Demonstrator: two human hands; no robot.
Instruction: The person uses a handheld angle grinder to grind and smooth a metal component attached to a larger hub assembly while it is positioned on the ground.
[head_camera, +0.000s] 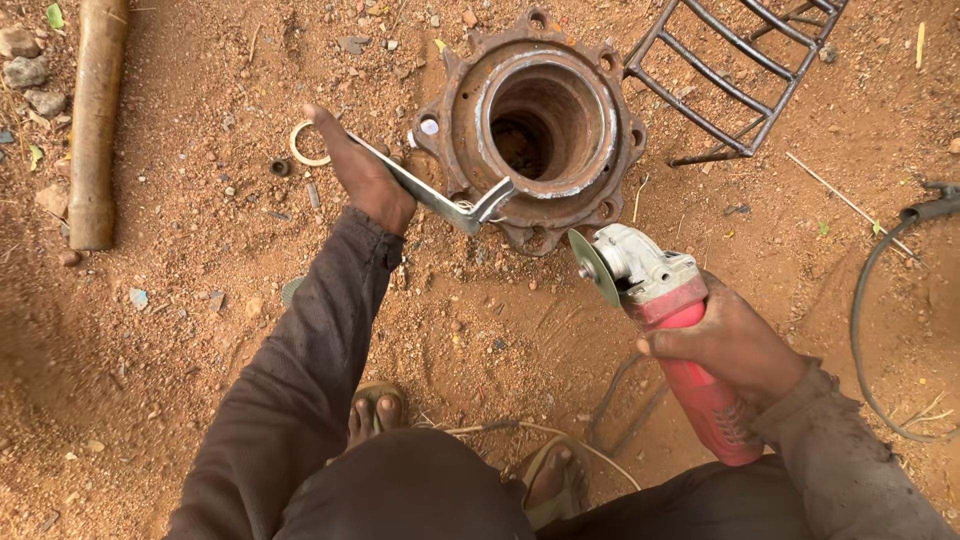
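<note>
A bent strip of flat grey metal (432, 194) is being gripped by the left hand (362, 172), the fingers closed around its upper end. The strip is being held slanting down to the right, its hooked end lying at the lower rim of a rusty wheel hub (540, 125); whether it is actually touching the rim cannot be told from this angle.

A red angle grinder (672, 330) is being held by the right hand (728, 345), the fingers wrapped firmly round its body. Its disc (593, 267) is being kept just below and to the right of the strip's hooked end, apart from it. Whether the disc is turning cannot be judged.

The hub is standing upright on reddish soil, its bore open to the camera. A pale ring (302, 146) is lying on the ground just beside the left hand. A rusty pipe (93, 120) is lying well apart at the left edge, and a dark metal grille (735, 75) is lying near the hub at the upper right. A black cable (875, 290) is curving over the ground at the right. Two sandalled feet (378, 415) are being seen below.
</note>
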